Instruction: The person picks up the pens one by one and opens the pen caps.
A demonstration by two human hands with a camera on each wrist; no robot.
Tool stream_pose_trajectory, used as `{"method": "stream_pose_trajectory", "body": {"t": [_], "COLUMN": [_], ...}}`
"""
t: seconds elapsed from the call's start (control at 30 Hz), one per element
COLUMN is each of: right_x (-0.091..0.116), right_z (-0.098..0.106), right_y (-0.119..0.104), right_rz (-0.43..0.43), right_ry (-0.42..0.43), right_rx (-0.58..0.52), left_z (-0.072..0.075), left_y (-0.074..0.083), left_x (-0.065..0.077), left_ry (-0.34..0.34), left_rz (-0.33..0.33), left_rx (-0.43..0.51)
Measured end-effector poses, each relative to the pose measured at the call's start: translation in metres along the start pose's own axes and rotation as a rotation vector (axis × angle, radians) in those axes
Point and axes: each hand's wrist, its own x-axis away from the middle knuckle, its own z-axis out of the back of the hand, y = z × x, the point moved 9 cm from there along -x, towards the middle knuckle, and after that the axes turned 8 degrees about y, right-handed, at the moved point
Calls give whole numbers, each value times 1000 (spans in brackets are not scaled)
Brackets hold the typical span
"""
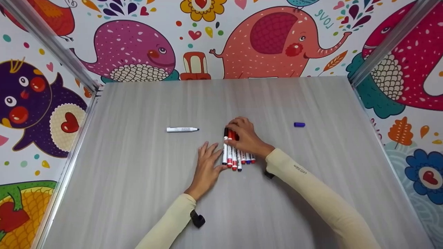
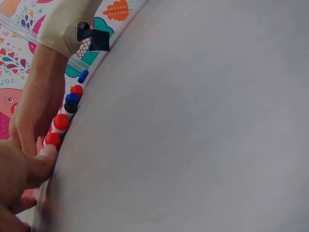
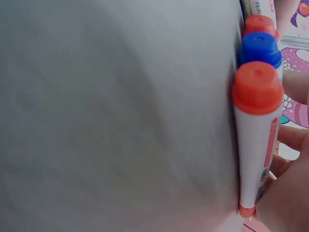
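Observation:
Several white markers with red, black and blue ends lie side by side in a row on the table. At the row's left edge, my left hand rests with fingers spread, and its thumb reaches the near ends of the markers. My right hand curls over the far ends, its thumb and forefinger around the marker caps at the left of the row. In the right wrist view, a red-ended marker stands out closest to the camera, beside a blue end. The palm hides part of the row.
An uncapped white marker with a dark tip lies apart on the left. A loose blue cap lies on the right. The grey table meets printed walls with metal posts at its far corners.

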Motion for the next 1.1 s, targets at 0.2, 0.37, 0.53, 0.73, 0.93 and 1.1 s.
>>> {"method": "stream_pose_trajectory", "body": {"t": [0.2, 0.37, 0.53, 0.73, 0.93, 1.1], "right_x": [-1, 0, 4, 13, 21, 28], "right_z": [4, 17, 30, 42, 61, 75], "right_y": [8, 7, 0, 0, -4, -9], "right_rz": [-4, -44, -140, -240, -290, -302], "right_ry": [41, 82, 55, 61, 97, 114], "right_rx": [-52, -114, -190, -325, -457, -582], "left_z": [2, 2, 4, 12, 21, 33], "left_y": [2, -4, -4, 13, 15, 15], "left_x": [-4, -11, -20, -25, -31, -40], "left_ry": [-20, -72, -165, -324, -393, -381], "left_rz": [-19, -32, 36, 188, 246, 250], "left_rx": [42, 141, 228, 464, 595, 571]}}
